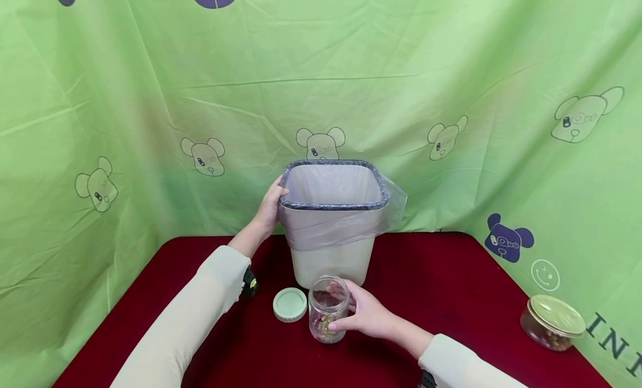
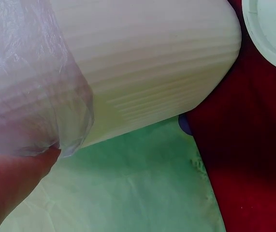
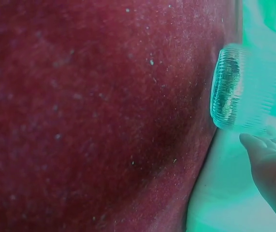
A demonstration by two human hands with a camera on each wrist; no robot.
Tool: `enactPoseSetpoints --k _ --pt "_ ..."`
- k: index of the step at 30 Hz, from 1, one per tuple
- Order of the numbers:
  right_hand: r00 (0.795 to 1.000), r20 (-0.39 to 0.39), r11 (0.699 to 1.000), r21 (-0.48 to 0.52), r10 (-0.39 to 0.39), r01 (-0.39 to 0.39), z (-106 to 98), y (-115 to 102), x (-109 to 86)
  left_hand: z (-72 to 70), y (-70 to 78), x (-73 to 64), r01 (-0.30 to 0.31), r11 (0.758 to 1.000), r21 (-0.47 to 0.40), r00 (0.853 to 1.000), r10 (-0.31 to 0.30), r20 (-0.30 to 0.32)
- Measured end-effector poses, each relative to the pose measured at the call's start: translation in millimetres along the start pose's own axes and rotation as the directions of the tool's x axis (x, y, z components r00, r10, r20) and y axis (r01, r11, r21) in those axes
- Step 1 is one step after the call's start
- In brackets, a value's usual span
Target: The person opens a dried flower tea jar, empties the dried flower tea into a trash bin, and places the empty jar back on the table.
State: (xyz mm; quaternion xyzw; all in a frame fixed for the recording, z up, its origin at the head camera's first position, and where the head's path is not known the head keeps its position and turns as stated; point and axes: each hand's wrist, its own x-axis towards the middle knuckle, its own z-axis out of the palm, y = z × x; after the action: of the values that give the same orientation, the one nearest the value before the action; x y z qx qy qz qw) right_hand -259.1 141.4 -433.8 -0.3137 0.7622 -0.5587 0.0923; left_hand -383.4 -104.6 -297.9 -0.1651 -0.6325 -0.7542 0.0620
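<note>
A cream trash bin (image 1: 331, 265) with a dark patterned rim and a clear plastic bag (image 1: 336, 232) folded over it stands at the back of the table. My left hand (image 1: 271, 207) holds the bin's left side at the rim; in the left wrist view that hand (image 2: 14, 181) is partly covered by the bag. In front of the bin, a ribbed glass jar (image 1: 322, 315) stands without a lid, dried yellowish and purplish bits in its lower part. My right hand (image 1: 368, 313) grips its right side, thumb in front and fingers behind. A pale green lid (image 1: 290, 305) lies left of the jar.
Near the right table edge sits a low clear container (image 1: 549, 324) with a yellowish lid and dark contents. A red cloth (image 1: 426, 287) covers the table. Green printed curtain (image 1: 251, 53) hangs close behind and on both sides.
</note>
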Motion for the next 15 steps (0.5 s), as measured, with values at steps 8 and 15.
enactPoseSetpoints --k 8,15 --pt "1.0 -0.013 0.999 -0.032 -0.014 0.013 -7 -5 -5.6 -0.1 -0.5 0.1 -0.009 1.0 0.009 1.0 0.009 -0.001" --pt "0.997 -0.057 0.997 -0.054 -0.059 0.056 -16 -15 -10.5 -0.4 0.6 -0.8 -0.003 1.0 0.024 1.0 0.003 -0.008"
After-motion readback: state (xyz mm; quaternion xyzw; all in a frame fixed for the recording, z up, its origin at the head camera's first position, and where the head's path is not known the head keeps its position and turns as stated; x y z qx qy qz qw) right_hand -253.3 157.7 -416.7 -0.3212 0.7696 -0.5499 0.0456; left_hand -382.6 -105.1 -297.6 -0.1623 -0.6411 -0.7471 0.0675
